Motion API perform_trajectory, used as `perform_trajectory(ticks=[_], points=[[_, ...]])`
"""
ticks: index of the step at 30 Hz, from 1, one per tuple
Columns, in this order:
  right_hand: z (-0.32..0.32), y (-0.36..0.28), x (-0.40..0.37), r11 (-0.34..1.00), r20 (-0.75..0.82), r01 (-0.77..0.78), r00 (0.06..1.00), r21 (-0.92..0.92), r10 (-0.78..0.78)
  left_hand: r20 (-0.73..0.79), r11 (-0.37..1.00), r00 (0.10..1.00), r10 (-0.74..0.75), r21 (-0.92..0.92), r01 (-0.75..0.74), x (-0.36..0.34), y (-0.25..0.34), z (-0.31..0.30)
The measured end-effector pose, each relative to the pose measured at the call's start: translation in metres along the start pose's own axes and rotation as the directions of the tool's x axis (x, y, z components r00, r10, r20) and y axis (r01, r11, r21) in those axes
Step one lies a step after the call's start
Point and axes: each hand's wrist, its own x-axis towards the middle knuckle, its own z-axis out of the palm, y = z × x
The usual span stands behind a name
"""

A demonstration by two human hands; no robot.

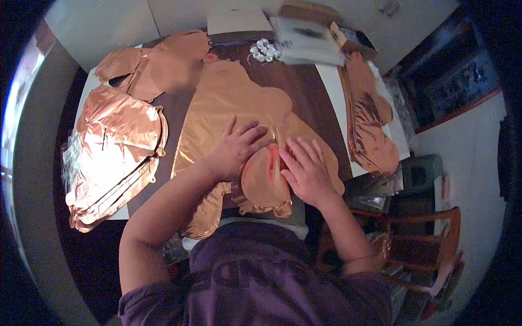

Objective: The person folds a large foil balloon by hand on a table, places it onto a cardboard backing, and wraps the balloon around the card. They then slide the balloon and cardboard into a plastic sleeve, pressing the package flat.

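A large copper-coloured foil sheet (pixel 234 103) with a scalloped outline lies flat across the table in front of me. Its near part is folded over into a rounded flap (pixel 255 182) with a red strip (pixel 272 163) beside it. My left hand (pixel 242 145) rests on the foil to the left of the strip, fingers spread, a ring on one finger. On the right side of the strip my right hand (pixel 307 168) lies with its fingers extended, fingertips touching the foil. Neither hand is wrapped around anything.
Stacked copper foil pieces (pixel 117 125) lie at the left, more foil (pixel 370 119) at the right. White tied bits (pixel 265 50) sit at the back beside clear plastic packets (pixel 307 41) and a box (pixel 353 41). A wooden chair (pixel 418 244) stands at the lower right.
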Motion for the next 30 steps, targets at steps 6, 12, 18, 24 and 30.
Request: perform_trajectory(ticks=[6,12,18,24,30], points=[[-0.002,-0.003,0.002,0.998,0.068,0.028,0.997,-0.048,-0.025,-0.13,0.999,0.991,0.041,0.034,-0.037,-0.003,-0.005,0.014],[-0.002,-0.005,0.002,0.996,0.095,0.027,0.995,-0.089,-0.019,-0.132,0.997,0.991,0.012,-0.07,-0.022,-0.001,-0.004,0.008],[-0.003,-0.008,0.003,0.992,0.143,-0.009,0.989,-0.127,0.028,-0.235,0.975,0.971,-0.035,-0.223,-0.019,0.004,0.008,-0.033],[-0.002,-0.007,0.004,0.987,0.17,-0.01,0.985,-0.16,0.038,-0.112,0.989,0.992,0.065,-0.124,-0.079,0.005,0.029,0.003],[-0.004,-0.006,-0.008,0.984,0.1,0.085,0.993,-0.158,-0.07,-0.135,0.993,0.989,0.056,-0.096,-0.07,0.001,0.023,0.008]])
